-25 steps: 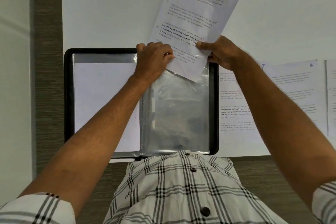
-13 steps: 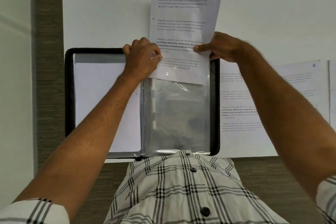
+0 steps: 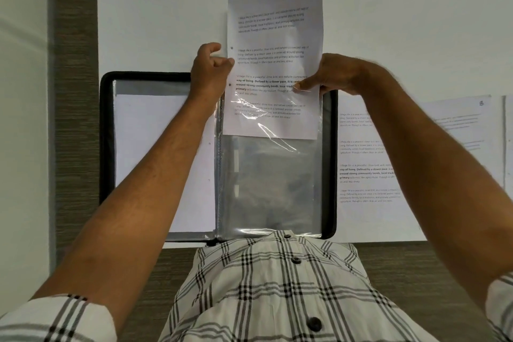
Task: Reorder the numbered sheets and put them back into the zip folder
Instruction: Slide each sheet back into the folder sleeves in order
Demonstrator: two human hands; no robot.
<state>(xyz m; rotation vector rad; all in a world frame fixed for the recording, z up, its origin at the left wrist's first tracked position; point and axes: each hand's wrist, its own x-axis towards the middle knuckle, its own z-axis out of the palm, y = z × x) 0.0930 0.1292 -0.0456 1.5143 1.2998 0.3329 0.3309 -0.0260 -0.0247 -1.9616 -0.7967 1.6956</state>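
Sheet 5 [image 3: 274, 44] sits upper center, its bottom part tucked in the folder's [image 3: 107, 147] clear sleeve [image 3: 272, 183]. Left hand [image 3: 209, 72] pinches its left edge, right hand [image 3: 333, 75] pinches the right edge, thumb on top.

Shirt [image 3: 277, 294]: off-white with a plaid of grey and black crossing stripes, some single, some in bands of three. Button-front placket down the middle; dark round buttons [image 3: 314, 323], four in view, the nearest largest in frame. Left sleeve [image 3: 55, 319] and right sleeve [image 3: 499, 305] in the same plaid, ending above the elbow. Forearms bare, light hair on them. Left hand [image 3: 209, 75] and right hand [image 3: 337, 75] bare.
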